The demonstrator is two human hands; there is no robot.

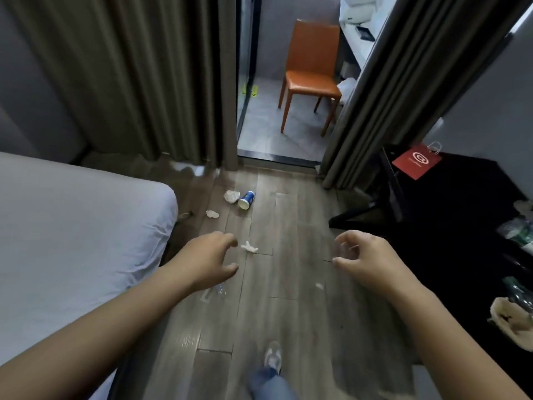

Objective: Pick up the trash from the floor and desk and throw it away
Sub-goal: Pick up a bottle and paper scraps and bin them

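Observation:
Trash lies scattered on the wood floor [294, 313]. A blue-and-white paper cup [247, 199] lies on its side beside a crumpled white tissue [231, 196]. Another tissue [212, 214] sits nearer the bed, and a twisted white scrap [249, 247] lies just right of my left hand [212, 259]. A clear plastic wrapper [215, 291] shows under my left wrist, and a tiny white scrap [319, 286] lies below my right hand [364, 259]. Both hands hover above the floor with loosely curled fingers, holding nothing.
A bed [66, 241] with a white sheet fills the left. A black desk [461, 215] on the right holds a red paper bag [416, 161], plastic bottles [520, 235] and a beige cloth [512, 321]. Beyond the curtains [129, 76] stands an orange chair [311, 73].

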